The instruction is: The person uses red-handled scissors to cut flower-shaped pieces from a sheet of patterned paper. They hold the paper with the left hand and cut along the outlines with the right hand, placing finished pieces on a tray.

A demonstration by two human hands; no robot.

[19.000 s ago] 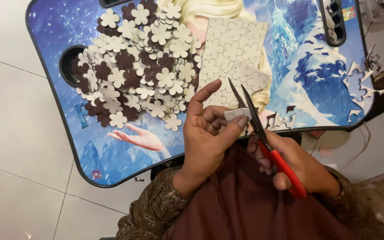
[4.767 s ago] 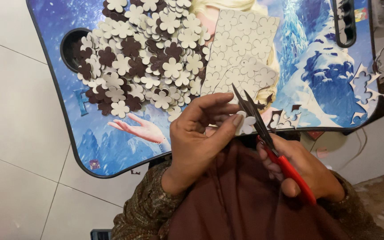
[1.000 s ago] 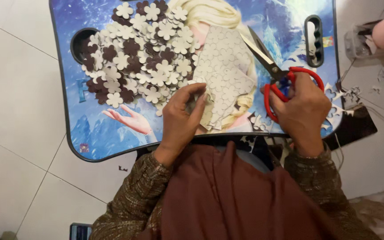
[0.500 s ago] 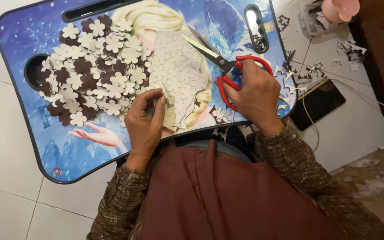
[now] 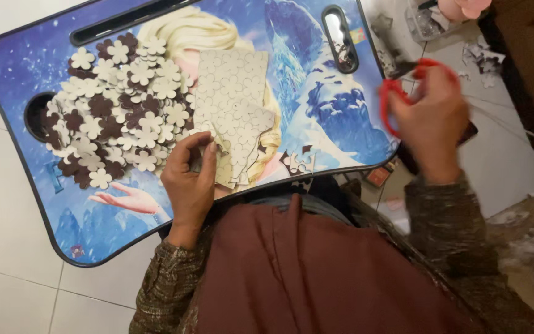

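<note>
- A big heap of cut-out flower shapes (image 5: 115, 111) — cream ones and dark brown ones mixed — fills the upper left of the frame on the blue picture-printed table (image 5: 20, 62); judging by its size, much of the cutting looks done.
- The pale sheet of uncut flowers (image 5: 233, 105) lies at centre, its lower edge ragged, so plenty seems left to snip.
- Left hand (image 5: 190, 179) rests at the sheet's lower left edge, fingers curled loosely on it, pinning rather than lifting.
- Right hand (image 5: 431, 114), blurred at the upper right, is off the table's edge — its grip is closed around the red-handled scissors (image 5: 397, 93).
- Small offcut scraps (image 5: 295, 162) lie near the table's lower edge.
</note>
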